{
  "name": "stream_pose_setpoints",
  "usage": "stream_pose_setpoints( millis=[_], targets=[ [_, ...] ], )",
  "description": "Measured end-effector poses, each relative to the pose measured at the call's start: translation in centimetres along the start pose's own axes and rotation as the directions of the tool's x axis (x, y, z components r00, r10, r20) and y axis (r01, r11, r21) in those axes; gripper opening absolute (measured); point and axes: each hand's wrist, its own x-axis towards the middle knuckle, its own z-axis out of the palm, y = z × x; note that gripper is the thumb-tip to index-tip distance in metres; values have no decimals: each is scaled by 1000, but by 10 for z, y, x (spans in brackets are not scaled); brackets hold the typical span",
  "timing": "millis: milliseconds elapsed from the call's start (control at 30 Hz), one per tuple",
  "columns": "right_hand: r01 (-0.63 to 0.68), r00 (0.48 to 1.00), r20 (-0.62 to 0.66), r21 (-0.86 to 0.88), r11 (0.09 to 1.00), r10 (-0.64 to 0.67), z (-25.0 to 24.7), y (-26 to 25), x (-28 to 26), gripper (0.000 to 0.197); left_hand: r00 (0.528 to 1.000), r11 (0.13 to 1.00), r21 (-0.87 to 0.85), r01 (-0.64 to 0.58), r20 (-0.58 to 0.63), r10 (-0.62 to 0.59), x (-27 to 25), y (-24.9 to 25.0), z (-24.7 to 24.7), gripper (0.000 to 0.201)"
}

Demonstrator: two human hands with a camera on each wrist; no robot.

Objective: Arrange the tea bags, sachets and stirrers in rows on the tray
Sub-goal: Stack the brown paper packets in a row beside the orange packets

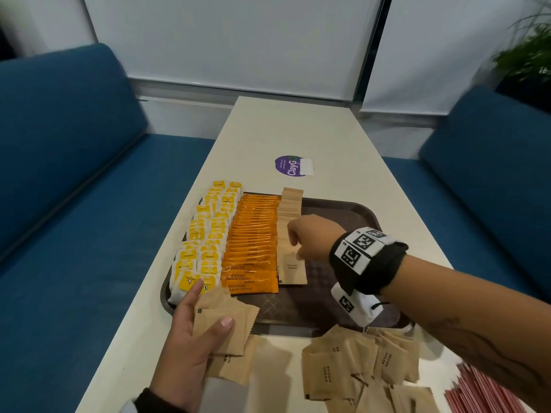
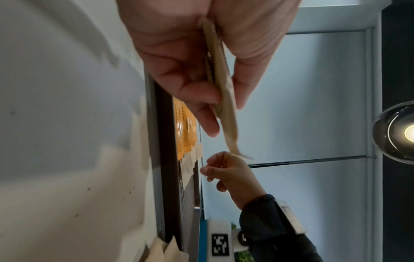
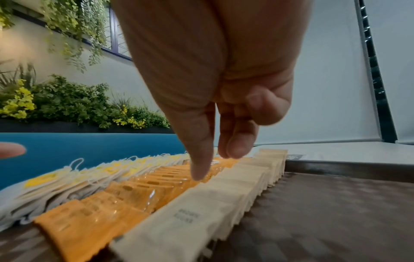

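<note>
A brown tray (image 1: 343,216) on the white table holds three rows: yellow tea bags (image 1: 205,239) on the left, orange coffee sachets (image 1: 253,242) in the middle, and brown sugar sachets (image 1: 293,269) to their right. My right hand (image 1: 293,242) hovers over the sugar row (image 3: 224,200), thumb pointing down and fingers loosely curled, with nothing in it (image 3: 215,164). At the tray's near left corner my left hand (image 1: 211,305) grips a small stack of brown sugar sachets (image 1: 235,323) between thumb and fingers (image 2: 224,85).
Loose brown sugar sachets (image 1: 357,371) lie in a pile on the table just in front of the tray. Red stirrers (image 1: 483,394) lie at the near right corner. A purple sticker (image 1: 290,166) sits beyond the tray. Blue sofas flank the table.
</note>
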Motion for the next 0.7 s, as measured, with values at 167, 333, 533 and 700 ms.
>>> stream_pose_setpoints(
  millis=[167,333,533,700],
  targets=[
    [-23,993,113,-109,994,35,18,7,-11,30,1000,1000,5,-3,20,3,-1,-4,8,65],
    [-58,994,95,5,998,57,21,6,-8,45,1000,1000,21,-9,21,9,-3,-4,8,65],
    [-49,993,105,-35,998,52,29,-1,-1,45,1000,998,56,-15,-15,16,-1,-2,4,64],
    [-94,993,75,-21,995,95,28,-1,2,45,1000,999,52,-11,-13,12,0,-3,4,62]
  ],
)
